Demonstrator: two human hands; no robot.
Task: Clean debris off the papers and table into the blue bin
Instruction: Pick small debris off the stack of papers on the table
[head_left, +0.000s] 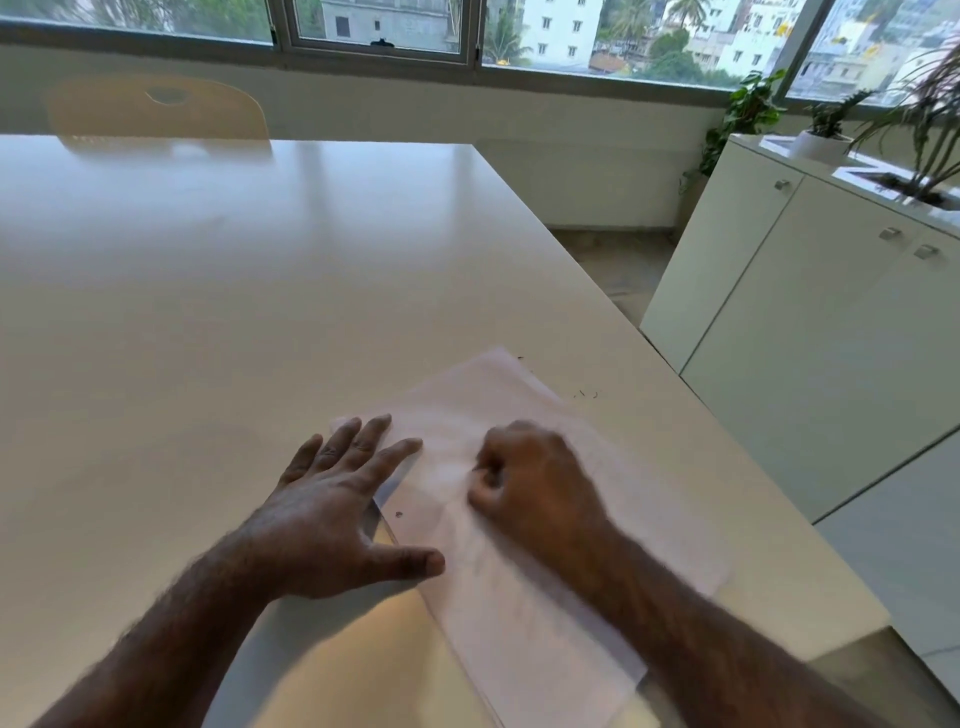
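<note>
Papers (519, 519) lie near the worktop's (208, 312) right edge, slightly fanned, with the left hand (332, 509) spread flat, fingers straight, pinning their left margin. The right hand (524, 483) sits on the sheets with fingers curled in; it is blurred, and I cannot tell whether it has pinched up a bit of debris or is simply closed on nothing. One dark speck (399, 514) lies on the paper just beside the left palm, and a scatter of crumbs (586, 394) sits on the bare worktop just past the papers' far corner. The blue bin is nowhere in view.

To my eye the step is gathering the bits on the sheets. Best to keep that left palm pressing so the stack does not slide, sweep lightly toward one spot rather than flicking, and mind the nearby right edge, where crumbs could drop to the floor instead of the bin. The speck by the left palm is easy to miss.
</note>
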